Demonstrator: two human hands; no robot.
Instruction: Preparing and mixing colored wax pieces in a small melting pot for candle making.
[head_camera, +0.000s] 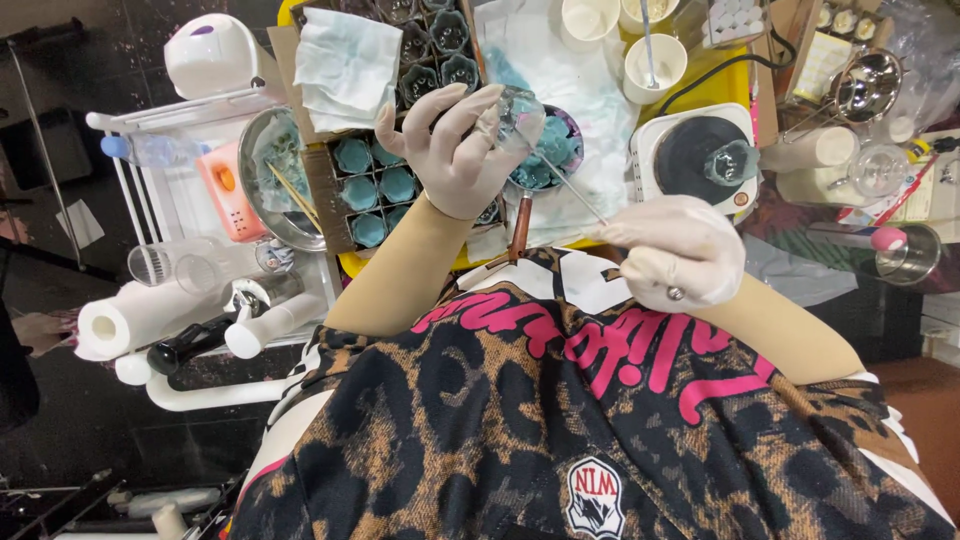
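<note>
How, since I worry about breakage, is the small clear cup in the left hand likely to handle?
The clear cup looks like glass, so it is probably rigid and fragile if dropped. The gloved left hand holds it by the fingertips alone, which suggests it is light. Its smooth wall may be slippery against the glove.

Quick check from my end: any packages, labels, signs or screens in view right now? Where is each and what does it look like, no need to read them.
Paper towel roll: white cylinder, left edge on the white rack.
Plastic bottle: clear, blue cap, lying on the rack's upper left.
Printed sheet: pale yellow rectangle, upper right.
Shirt badge: small shield, red, white and black, bottom centre.
No screens visible.
</note>
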